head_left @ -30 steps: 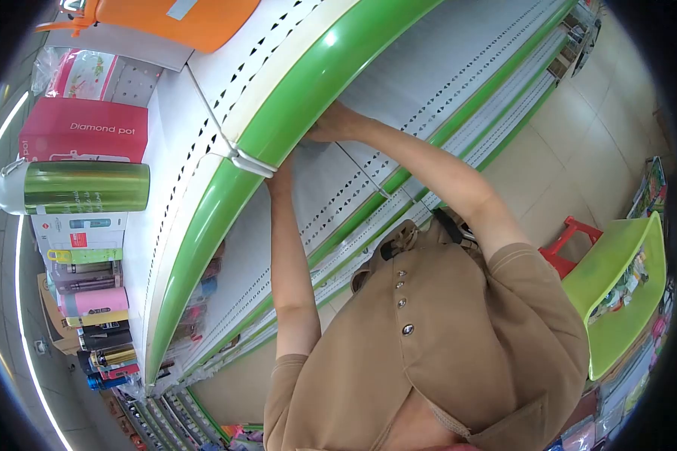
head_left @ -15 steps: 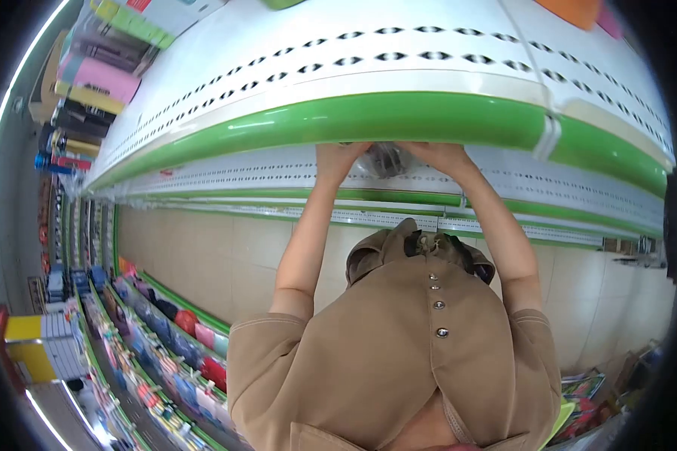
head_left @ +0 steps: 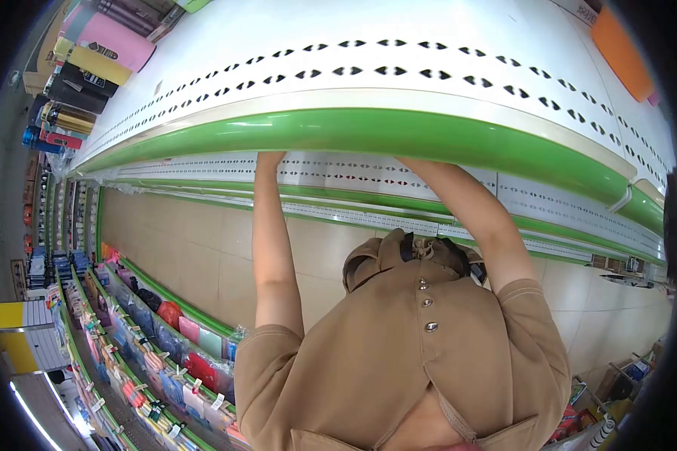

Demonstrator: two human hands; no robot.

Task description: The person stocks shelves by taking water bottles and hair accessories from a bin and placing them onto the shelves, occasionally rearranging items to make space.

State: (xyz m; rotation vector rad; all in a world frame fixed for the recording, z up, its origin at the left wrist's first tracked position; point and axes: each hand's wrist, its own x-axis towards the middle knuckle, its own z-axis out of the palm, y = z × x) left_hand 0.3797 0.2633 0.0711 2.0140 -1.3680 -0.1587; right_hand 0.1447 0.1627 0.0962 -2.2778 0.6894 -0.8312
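Note:
Both of my arms reach in beneath the green front edge (head_left: pixel 338 129) of the upper white shelf. Only the heel of my left hand (head_left: pixel 269 158) shows below that edge, and its fingers are hidden. My right hand (head_left: pixel 417 163) goes under the edge farther to the right, with just the wrist side showing. Behind my arms lies the lower shelf (head_left: pixel 338 169), white with rows of dark slots. Whatever my hands touch is out of sight under the upper shelf.
Boxed cylinders, one pink (head_left: pixel 113 37) and one yellow (head_left: pixel 94 62), line the upper shelf's left end. An orange object (head_left: pixel 622 52) stands at its right. Shelves of packaged goods (head_left: pixel 169 361) run along the lower left. Tiled floor (head_left: pixel 180 233) lies below.
The clear plastic-wrapped item between my hands has gone out of view. My left hand has moved left, my right hand deeper under the shelf. The view has shifted.

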